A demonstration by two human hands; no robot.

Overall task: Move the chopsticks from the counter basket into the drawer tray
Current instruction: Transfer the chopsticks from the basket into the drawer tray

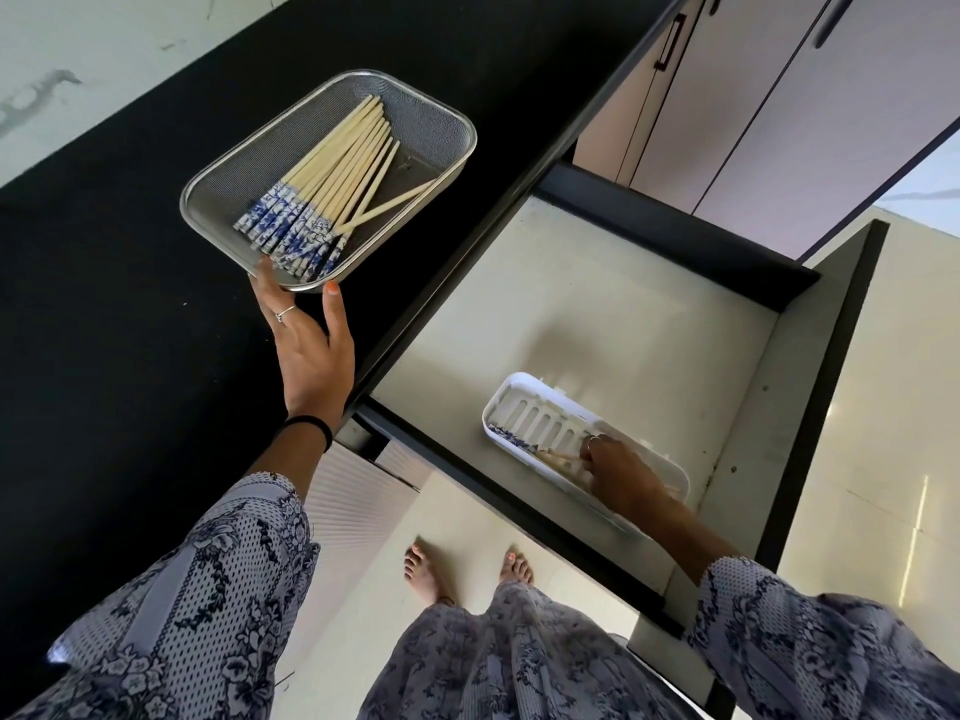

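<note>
While the drawer stands pulled out: the person leans over it with one hand at each container
Left hand (309, 339): reaches across the black desk (119, 283) to the near edge of the basket (447, 122); thumb and forefinger lie straight against its rim, fingers spread wide, a ring on one finger and a dark band at the wrist
Basket: metal mesh, rectangular with rounded corners, sitting on the desk near its front edge
Chopsticks in basket (332, 174): a fanned bundle of pale sticks with blue-and-white patterned ends, those ends pointing toward the left hand; one stick lies crosswise over the others
Right hand (618, 467): down inside the tray (524, 389), fingers curled around a few chopsticks (how many I cannot tell)
Chopsticks in tray (537, 448): lying along the near side of the tray, patterned ends toward its left end, partly hidden under the right hand
Tray: white plastic, oblong, slotted floor, resting on the drawer bottom near the front right
Drawer (597, 304): pale floor, dark walls, open below the desk edge
Sleeves (208, 589): grey-blue floral fabric on both arms
Floor (374, 589): pale tiles, two bare feet below the drawer front
</note>
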